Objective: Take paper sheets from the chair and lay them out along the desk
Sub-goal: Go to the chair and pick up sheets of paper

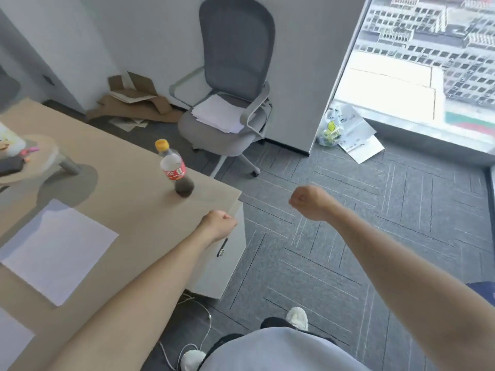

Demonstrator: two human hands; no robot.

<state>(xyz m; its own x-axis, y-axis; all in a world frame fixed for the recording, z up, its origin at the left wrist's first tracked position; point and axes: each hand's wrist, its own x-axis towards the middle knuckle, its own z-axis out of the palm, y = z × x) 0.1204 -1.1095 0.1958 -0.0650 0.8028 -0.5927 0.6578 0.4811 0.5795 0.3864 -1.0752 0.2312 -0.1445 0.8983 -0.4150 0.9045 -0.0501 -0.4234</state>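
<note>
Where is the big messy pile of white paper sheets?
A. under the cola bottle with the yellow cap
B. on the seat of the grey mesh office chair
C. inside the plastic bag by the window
B: the pile of white paper sheets lies on the seat of the grey mesh office chair.

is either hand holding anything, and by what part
Nothing is held: left hand and right hand are both empty fists. The paper sheets lie on the chair.
</note>
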